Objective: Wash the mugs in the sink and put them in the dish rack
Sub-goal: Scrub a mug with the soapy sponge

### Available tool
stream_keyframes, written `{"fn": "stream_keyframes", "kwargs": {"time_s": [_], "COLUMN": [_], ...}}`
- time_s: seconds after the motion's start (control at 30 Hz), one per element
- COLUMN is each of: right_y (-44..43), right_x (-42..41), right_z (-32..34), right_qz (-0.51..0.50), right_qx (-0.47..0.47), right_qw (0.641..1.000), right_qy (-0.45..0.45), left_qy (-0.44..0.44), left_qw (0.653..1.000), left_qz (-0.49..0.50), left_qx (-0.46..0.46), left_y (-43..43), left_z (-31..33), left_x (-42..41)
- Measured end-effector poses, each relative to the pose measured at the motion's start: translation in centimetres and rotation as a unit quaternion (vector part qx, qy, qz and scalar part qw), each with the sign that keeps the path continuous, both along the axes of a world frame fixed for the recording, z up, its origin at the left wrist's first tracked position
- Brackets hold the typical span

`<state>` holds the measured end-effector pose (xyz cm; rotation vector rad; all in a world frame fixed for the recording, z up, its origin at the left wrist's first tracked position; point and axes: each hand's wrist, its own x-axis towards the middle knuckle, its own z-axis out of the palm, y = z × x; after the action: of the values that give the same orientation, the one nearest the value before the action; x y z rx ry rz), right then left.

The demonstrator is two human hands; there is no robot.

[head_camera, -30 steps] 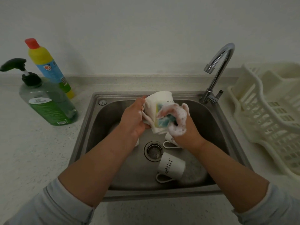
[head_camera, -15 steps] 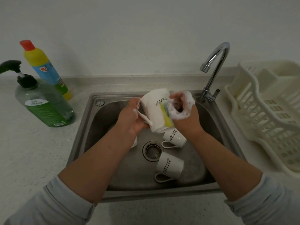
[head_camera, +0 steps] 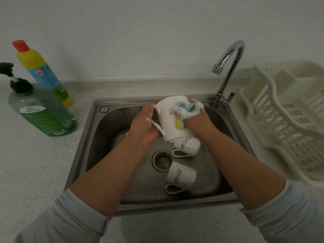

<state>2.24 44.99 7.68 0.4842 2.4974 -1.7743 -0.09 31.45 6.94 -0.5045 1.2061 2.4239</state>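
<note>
I am scrubbing one mug (head_camera: 171, 118) above the sink (head_camera: 105, 137). My left hand (head_camera: 144, 126) is gripping it at the handle, and my right hand (head_camera: 197, 121) is clenching a soapy sponge (head_camera: 185, 108) against its side. Next, I judge, it is needing a rinse under the tap (head_camera: 228, 67), then a careful carry to the dish rack (head_camera: 280, 123).

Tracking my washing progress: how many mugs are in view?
3: one mug in the left hand, two mugs lying on the sink floor by the drain. More may be hidden.

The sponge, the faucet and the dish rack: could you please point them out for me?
sponge (head_camera: 185, 107): head view, blue soapy top.
faucet (head_camera: 230, 74): head view, straight chrome neck.
dish rack (head_camera: 245, 97): head view, left rim.
</note>
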Motion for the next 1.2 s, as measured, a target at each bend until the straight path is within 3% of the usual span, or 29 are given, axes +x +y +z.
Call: {"fn": "stream_keyframes", "kwargs": {"time_s": [0.17,0.27,0.33,0.47,0.57,0.73,0.83,1.0,1.2], "right_y": [-0.5,0.9,1.4,0.8,0.4,-0.7,-0.7,0.2,0.1], "right_x": [1.7,0.7,0.1,0.0,0.7,3.1,4.2,4.1,2.5], "right_z": [-2.1,-1.5,-0.9,-0.2,-0.1,-0.7,-2.1,-1.1,1.2], "right_qz": [-0.038,-0.086,-0.084,-0.075,-0.067,0.014,0.019,0.002,-0.020], "right_qx": [-0.075,-0.275,-0.338,-0.323,-0.308,-0.181,-0.119,-0.342,-0.399], "right_qw": [0.995,0.958,0.937,0.943,0.947,0.973,0.988,0.938,0.916], "right_qy": [0.049,0.010,-0.009,0.003,0.060,0.143,0.102,0.059,0.040], "left_qy": [0.039,0.026,0.003,0.005,0.008,-0.033,-0.045,-0.034,-0.051], "left_qw": [0.999,0.994,0.996,1.000,0.995,0.996,0.998,0.997,0.994], "left_qz": [-0.018,-0.098,-0.085,0.015,0.074,0.079,0.052,-0.055,-0.076], "left_qx": [0.014,0.026,0.035,-0.027,-0.063,-0.031,-0.001,-0.033,-0.063], "left_y": [-1.4,-2.1,-1.6,0.3,0.7,0.1,-0.1,0.0,1.0], "left_z": [-0.3,-0.4,0.0,0.3,-0.4,-1.1,-1.4,-0.4,-0.2], "left_x": [-0.4,-0.3,0.0,0.3,0.3,-0.2,-0.5,0.2,0.9]}}
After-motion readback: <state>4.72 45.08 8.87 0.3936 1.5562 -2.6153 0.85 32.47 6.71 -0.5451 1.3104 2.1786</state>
